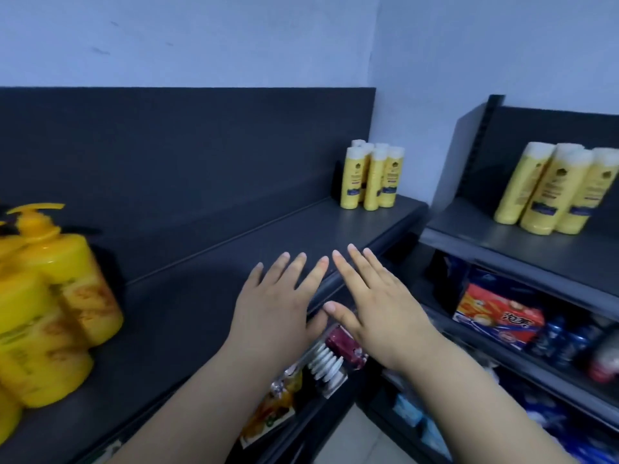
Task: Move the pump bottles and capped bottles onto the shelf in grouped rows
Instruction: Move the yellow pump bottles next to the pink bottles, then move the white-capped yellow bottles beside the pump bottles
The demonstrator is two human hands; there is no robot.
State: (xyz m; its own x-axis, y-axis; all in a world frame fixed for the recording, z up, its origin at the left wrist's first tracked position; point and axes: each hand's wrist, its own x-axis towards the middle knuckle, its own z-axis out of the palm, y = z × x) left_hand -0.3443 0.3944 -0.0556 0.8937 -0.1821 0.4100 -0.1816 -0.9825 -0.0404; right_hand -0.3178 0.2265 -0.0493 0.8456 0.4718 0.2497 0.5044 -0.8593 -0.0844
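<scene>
Several yellow pump bottles [50, 303] stand bunched at the left end of the dark shelf [207, 283]. Several yellow capped bottles [371, 177] form a tight group at its far right end. More yellow capped bottles [556, 192] stand on the neighbouring shelf to the right. My left hand [281, 303] and my right hand [375, 303] are stretched out side by side over the shelf's front edge, fingers straight and spread, holding nothing. Their thumbs nearly touch.
Below the shelf edge lie packaged goods: a red item [345, 346], white ribbed caps [326, 366] and colourful packets [271, 406]. The right unit's lower shelves hold a red and blue box [499, 316] and dark bottles [566, 336]. A dark back panel [167, 145] rises behind the shelf.
</scene>
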